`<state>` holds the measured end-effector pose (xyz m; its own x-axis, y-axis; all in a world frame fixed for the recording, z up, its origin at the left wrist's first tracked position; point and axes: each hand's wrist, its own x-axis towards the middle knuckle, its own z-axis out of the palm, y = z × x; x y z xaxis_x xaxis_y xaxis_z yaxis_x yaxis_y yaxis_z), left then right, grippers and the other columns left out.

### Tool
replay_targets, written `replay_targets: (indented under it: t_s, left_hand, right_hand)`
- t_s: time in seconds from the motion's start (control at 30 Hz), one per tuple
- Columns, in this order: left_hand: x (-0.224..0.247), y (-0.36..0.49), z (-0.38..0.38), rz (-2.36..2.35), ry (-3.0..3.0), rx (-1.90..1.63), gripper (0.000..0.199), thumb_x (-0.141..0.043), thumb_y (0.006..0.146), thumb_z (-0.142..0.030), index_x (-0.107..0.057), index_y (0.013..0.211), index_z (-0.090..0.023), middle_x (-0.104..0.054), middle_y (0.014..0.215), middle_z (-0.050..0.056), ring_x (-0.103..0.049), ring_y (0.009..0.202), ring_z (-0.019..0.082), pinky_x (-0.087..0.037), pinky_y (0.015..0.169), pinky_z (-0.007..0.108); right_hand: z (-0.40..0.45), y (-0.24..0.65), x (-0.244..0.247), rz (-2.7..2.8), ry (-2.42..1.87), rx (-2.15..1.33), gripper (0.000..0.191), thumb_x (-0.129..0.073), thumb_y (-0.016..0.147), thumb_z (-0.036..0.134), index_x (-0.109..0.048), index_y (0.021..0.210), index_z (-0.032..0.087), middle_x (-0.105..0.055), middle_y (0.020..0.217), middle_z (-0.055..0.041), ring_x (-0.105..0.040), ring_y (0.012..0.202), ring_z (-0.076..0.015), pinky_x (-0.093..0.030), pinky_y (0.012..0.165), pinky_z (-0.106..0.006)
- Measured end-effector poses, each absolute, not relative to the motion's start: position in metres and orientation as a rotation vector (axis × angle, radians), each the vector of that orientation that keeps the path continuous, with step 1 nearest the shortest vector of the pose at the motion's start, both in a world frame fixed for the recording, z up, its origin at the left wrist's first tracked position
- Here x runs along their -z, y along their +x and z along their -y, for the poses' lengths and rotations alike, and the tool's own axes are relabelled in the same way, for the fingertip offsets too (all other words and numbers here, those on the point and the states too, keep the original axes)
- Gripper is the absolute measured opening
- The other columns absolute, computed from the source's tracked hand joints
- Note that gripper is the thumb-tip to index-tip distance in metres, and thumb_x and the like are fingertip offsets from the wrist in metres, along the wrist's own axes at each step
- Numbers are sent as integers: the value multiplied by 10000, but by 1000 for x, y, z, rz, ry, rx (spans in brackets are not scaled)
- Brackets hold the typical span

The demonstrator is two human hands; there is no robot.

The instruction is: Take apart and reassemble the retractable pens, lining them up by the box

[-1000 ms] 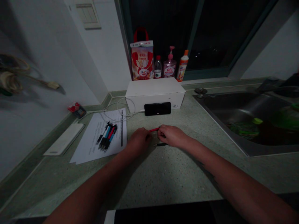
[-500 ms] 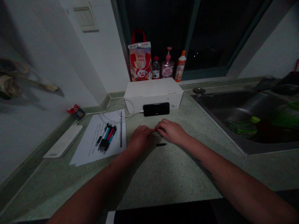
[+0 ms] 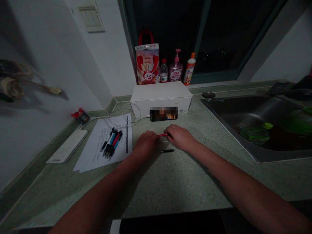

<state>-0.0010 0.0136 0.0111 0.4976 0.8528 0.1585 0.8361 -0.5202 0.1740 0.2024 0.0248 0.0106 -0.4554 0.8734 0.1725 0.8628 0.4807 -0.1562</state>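
Observation:
My left hand [image 3: 145, 143] and my right hand [image 3: 179, 137] rest on the speckled green countertop [image 3: 185, 182], close together. A slim red pen [image 3: 162, 135] spans the gap, its ends reaching into the fingers of both hands. A thin pale rod [image 3: 164, 141] lies just below it, partly hidden. A short black pen [image 3: 167, 150] lies on the counter just beneath my right hand, untouched. On a printed sheet of paper [image 3: 91, 152] to my left lies a bunch of blue, red and black pens [image 3: 112, 143].
A white box [image 3: 161, 94] stands at the back with a phone [image 3: 163, 113] propped against it and a white cable [image 3: 124, 113] beside it. Bottles stand behind the box. A steel sink [image 3: 253, 120] holding green items lies right.
My hands have drawn slightly apart since the previous frame, showing more of the red pen. The view has shifted a little, and the black pen stays in place.

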Motion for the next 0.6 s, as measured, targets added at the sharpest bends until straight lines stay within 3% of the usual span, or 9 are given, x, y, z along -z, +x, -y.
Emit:
replay_targets:
  t_s: [0.2, 0.33, 0.6]
  left_hand:
    - [-7, -13, -18, -1530, 2415, -854, 244, -512, 971, -185, -736, 1069, -186, -726, 1011, 86, -632, 998, 250, -506, 900, 391]
    - [-7, -17, -20, -1556, 2056, -1106, 208, -557, 945, -238, -753, 993, -188, -748, 997, 74, -665, 922, 235, -533, 870, 391]
    - [-14, -9, -16, -1487, 1543, -1153, 98, -685, 857, -208, -756, 923, -192, -765, 884, 29, -700, 828, 196, -564, 828, 359]
  right_hand:
    - [-26, 205, -6, 2391, -1471, -147, 224, -500, 1017, 217, -684, 1144, 201, -679, 1079, -81, -628, 1006, -212, -455, 819, -309]
    - [-25, 204, -7, 2343, -1411, -220, 257, -463, 1045, 241, -691, 1159, 210, -694, 1105, -78, -637, 1043, -214, -463, 861, -315]
    - [-21, 201, -11, 2276, -1431, -324, 225, -488, 1032, 251, -656, 1177, 214, -736, 1104, -66, -669, 974, -216, -466, 806, -314]
